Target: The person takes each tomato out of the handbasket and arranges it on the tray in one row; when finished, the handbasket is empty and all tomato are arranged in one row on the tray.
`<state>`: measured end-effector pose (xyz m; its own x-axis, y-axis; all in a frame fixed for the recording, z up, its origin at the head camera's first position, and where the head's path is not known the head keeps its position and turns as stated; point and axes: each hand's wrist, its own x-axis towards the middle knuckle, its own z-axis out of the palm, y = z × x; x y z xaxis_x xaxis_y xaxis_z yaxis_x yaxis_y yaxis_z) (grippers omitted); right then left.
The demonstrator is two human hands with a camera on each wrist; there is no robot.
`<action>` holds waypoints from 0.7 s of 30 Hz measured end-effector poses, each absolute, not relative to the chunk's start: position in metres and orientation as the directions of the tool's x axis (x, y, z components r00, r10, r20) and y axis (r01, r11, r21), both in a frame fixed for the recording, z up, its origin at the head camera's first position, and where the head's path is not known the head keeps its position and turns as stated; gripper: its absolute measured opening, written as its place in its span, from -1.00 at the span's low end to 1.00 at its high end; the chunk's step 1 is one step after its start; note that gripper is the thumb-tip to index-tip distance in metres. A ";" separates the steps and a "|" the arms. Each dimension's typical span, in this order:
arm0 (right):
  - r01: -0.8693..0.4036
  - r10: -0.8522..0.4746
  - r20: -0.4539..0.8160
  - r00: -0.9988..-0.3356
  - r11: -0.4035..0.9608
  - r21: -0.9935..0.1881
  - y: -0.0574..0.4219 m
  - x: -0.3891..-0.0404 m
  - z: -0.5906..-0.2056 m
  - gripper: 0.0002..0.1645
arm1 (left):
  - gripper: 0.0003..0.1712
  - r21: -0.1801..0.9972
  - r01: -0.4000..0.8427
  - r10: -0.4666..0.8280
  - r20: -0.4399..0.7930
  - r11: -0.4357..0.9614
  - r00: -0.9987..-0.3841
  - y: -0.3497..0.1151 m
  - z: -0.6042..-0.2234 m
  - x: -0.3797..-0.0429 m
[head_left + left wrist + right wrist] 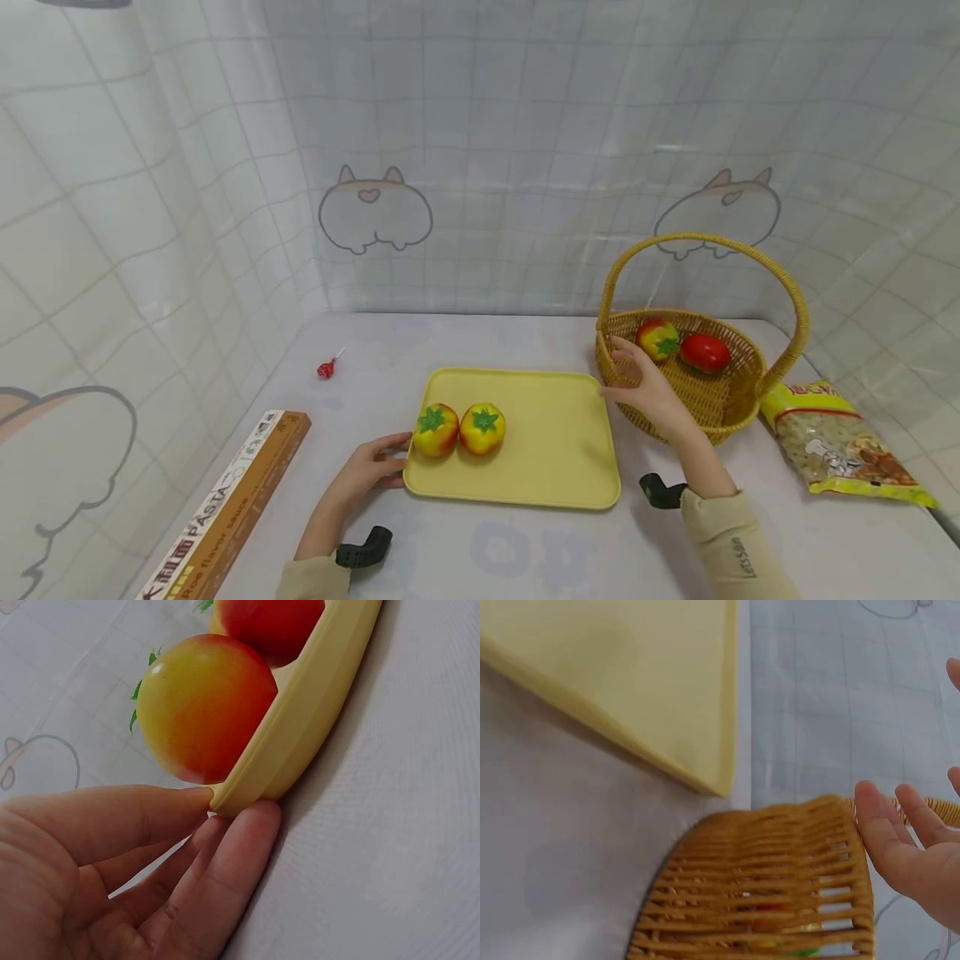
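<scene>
So, two hands here, clock positions counted from the middle of the tray as the head camera sees it. The left hand (375, 465) is at 9 o'clock and it's pinching the edge of the one yellow tray (558, 442), thumb up on the rim, fingers tucked against the outside. The tray sits flat on the one white table (525, 340).

The right hand (651, 397) is between 2 and 3 o'clock, fingers loose and spread apart, right at the basket's rim. Honestly can't tell if it's touching the wicker or just beside it.

On the tray I count two fruits, both yellow and red with green leaves on top: the outer fruit (435, 432) and the inner fruit (482, 429), side by side toward 9 o'clock, close to the left hand.

The one basket (697, 408) is also between 2 and 3, with one tall handle. Two more inside: one leafy fruit (657, 339) and one plain red fruit (705, 354) next to it.

Further out: one snack bag (847, 442) at 3, one pasta box (232, 504) between 8 and 9, and one lollipop (326, 369) just short of 10.
</scene>
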<state>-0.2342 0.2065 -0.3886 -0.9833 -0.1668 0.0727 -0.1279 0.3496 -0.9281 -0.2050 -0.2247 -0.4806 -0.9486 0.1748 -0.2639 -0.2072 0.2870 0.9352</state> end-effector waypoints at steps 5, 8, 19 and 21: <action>-0.104 -0.143 0.058 -0.988 0.339 -0.935 0.218 -0.239 -0.386 0.05 | -0.38 0.939 -0.196 0.186 -0.254 0.281 -0.949 -0.225 -0.483 -0.205; -0.089 -0.118 0.052 -0.992 0.340 -0.936 0.225 -0.241 -0.384 0.05 | -0.38 0.941 -0.194 0.188 -0.251 0.279 -0.949 -0.225 -0.482 -0.205; -0.059 -0.065 0.039 -0.997 0.362 -0.930 0.247 -0.241 -0.375 0.09 | -0.38 0.938 -0.196 0.178 -0.253 0.285 -0.951 -0.225 -0.481 -0.204; -0.060 -0.062 0.040 -0.997 0.371 -0.927 0.249 -0.243 -0.372 0.10 | -0.39 0.939 -0.195 0.178 -0.251 0.284 -0.952 -0.225 -0.480 -0.204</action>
